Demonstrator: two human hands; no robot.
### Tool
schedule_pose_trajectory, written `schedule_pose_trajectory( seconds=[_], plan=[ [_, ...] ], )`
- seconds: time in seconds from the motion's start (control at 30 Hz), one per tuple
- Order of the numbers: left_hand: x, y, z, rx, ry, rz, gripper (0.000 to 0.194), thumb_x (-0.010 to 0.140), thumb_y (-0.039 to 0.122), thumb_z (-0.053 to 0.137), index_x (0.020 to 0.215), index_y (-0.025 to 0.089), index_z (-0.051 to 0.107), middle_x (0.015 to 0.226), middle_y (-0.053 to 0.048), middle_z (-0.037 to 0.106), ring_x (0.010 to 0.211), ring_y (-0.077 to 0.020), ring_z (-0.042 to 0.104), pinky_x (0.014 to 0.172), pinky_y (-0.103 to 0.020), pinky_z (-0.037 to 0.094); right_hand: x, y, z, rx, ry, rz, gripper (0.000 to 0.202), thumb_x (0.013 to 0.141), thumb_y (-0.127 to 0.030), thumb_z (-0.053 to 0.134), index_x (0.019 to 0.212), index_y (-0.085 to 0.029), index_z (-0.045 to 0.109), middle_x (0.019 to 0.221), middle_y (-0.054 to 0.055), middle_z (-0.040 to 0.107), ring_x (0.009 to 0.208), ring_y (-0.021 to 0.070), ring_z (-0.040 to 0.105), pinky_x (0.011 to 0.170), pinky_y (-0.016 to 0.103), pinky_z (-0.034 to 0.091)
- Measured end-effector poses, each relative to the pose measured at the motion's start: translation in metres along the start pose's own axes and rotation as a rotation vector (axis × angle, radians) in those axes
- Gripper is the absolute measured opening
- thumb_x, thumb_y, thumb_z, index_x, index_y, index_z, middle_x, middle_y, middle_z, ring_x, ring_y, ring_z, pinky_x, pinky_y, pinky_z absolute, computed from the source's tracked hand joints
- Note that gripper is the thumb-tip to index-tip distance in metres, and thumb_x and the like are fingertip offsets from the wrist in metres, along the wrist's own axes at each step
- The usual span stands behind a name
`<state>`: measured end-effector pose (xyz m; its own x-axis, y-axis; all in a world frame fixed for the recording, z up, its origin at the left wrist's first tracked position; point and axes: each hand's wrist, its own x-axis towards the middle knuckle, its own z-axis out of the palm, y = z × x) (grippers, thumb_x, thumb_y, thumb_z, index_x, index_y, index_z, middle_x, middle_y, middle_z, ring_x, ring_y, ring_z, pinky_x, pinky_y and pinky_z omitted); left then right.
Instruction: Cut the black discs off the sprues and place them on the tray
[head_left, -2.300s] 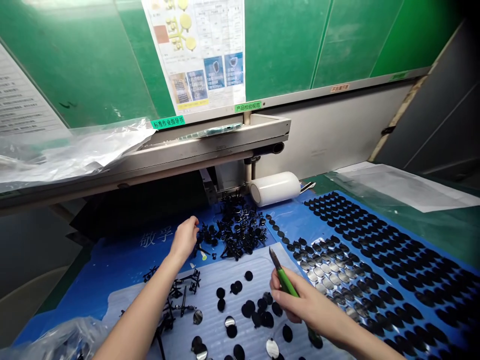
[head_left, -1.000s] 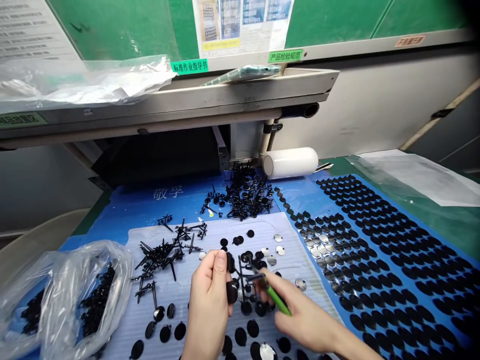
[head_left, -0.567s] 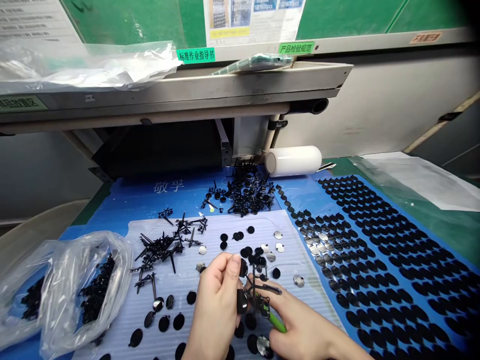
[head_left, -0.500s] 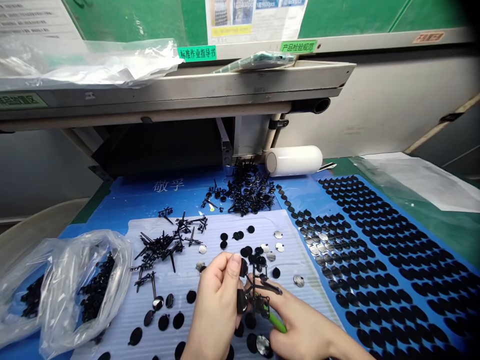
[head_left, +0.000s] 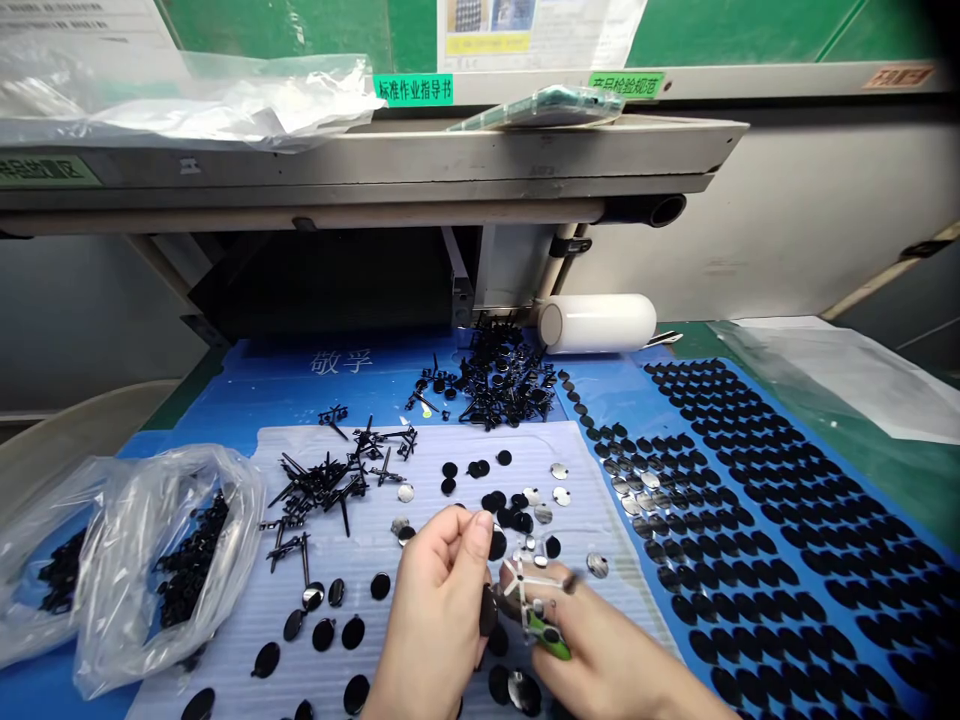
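My left hand [head_left: 435,600] is closed, thumb pressed to the fingers, with a dark round disc [head_left: 488,608] at its fingertips. My right hand [head_left: 607,640] is closed around a green-handled tool [head_left: 549,638]; the tool's working end is hidden. Between my hands is a branched plastic sprue [head_left: 523,580], blurred and glinting in the light. I cannot tell which hand bears it. Loose black discs lie on the pale ribbed sheet [head_left: 300,680] around both hands, several of them shiny.
Black sprues [head_left: 322,482] are heaped at the left, with a bigger pile [head_left: 506,375] at the back. A clear bag [head_left: 172,570] of black pieces stands at far left. Rows of black discs [head_left: 817,500] cover the blue mat at right. A white cylinder [head_left: 600,323] lies behind.
The sprue between my hands has turned and now catches the light. My left hand appears slightly further right, and the whole view has shifted a little.
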<state>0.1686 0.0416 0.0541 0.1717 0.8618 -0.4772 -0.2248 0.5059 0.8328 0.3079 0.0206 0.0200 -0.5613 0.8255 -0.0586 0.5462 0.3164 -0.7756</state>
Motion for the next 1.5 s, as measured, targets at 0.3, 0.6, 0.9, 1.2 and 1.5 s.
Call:
schedule_pose_trajectory(
  seconds=[0.3, 0.6, 0.9, 1.2, 1.5],
  plan=[
    [-0.002, 0.000, -0.009, -0.034, 0.105, 0.066, 0.029, 0.074, 0.038, 0.055, 0.056, 0.017, 0.045, 0.031, 0.012, 0.028, 0.028, -0.0006, 0.016, 0.032, -0.016, 0.010, 0.005, 0.003, 0.005, -0.065, 0.208, 0.095, 0.034, 0.055, -0.005, 0.037, 0.083, -0.021, 0.046, 0.081, 0.003, 0.053, 0.077, 0.0202, 0.050, 0.067, 0.028, 0.040],
    [-0.001, -0.007, -0.020, -0.121, 0.007, 0.020, 0.028, 0.073, 0.039, 0.055, 0.058, 0.016, 0.051, 0.027, 0.010, 0.032, 0.023, 0.0010, 0.013, 0.030, -0.018, 0.003, 0.008, 0.007, 0.004, -0.016, 0.133, 0.139, 0.048, 0.051, -0.006, 0.037, 0.096, -0.019, 0.047, 0.095, 0.006, 0.051, 0.089, 0.0225, 0.049, 0.073, 0.030, 0.040],
    [0.000, -0.010, -0.027, -0.208, -0.055, -0.031, 0.028, 0.075, 0.037, 0.055, 0.057, 0.015, 0.053, 0.026, 0.010, 0.031, 0.022, 0.0018, 0.013, 0.029, -0.017, 0.002, 0.013, 0.006, 0.000, 0.076, 0.101, 0.143, 0.062, 0.052, -0.004, 0.037, 0.112, -0.019, 0.043, 0.106, 0.006, 0.050, 0.102, 0.0227, 0.044, 0.084, 0.031, 0.037],
    [-0.004, 0.001, -0.031, -0.342, 0.005, -0.031, 0.024, 0.072, 0.032, 0.059, 0.057, 0.013, 0.056, 0.028, 0.010, 0.031, 0.023, 0.0027, 0.016, 0.028, -0.013, 0.008, 0.033, 0.000, -0.003, 0.017, 0.032, 0.057, 0.060, 0.052, -0.005, 0.038, 0.110, -0.019, 0.046, 0.107, 0.007, 0.052, 0.101, 0.0235, 0.046, 0.084, 0.032, 0.037],
    [0.007, -0.010, -0.068, -0.545, 0.160, 0.015, 0.021, 0.072, 0.028, 0.059, 0.063, 0.010, 0.058, 0.033, 0.011, 0.030, 0.024, 0.0026, 0.017, 0.027, -0.012, 0.008, 0.079, 0.001, 0.011, -0.254, -0.132, -0.017, 0.032, 0.059, -0.004, 0.037, 0.086, -0.018, 0.045, 0.081, 0.004, 0.056, 0.076, 0.0194, 0.052, 0.062, 0.026, 0.036]
  ],
)
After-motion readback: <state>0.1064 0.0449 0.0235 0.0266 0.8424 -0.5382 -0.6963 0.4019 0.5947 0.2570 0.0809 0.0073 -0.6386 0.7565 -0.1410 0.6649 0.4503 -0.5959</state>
